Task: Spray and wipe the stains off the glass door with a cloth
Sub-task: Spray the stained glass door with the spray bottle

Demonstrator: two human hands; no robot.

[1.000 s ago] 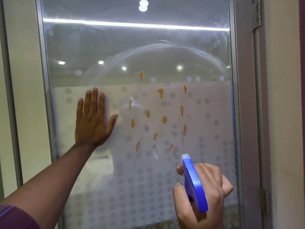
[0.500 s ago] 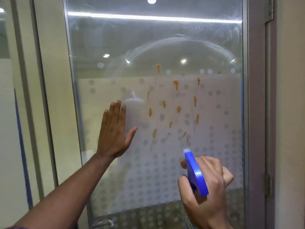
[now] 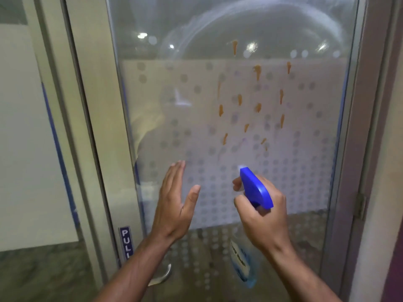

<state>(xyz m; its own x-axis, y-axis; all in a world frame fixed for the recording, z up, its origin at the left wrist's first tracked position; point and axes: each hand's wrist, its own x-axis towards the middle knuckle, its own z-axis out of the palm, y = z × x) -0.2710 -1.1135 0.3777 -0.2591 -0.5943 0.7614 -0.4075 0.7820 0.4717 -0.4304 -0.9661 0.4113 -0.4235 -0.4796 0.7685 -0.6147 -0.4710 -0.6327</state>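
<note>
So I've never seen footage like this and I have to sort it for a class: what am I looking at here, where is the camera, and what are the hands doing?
The camera sits on a person's head and looks forward and down, so you see their own two bare arms reaching out. In front of them is a glass door with a frosted, dotted band across its middle and orange stains dribbled on it. The right hand grips a spray bottle with a blue head, its nozzle pointing towards the glass below the stains. The left hand is open and empty, held up edge-on in front of the glass; whether it touches the glass is not clear. At the lower left are a blue "PULL" sign and a metal door handle. No cloth is in view.
</note>
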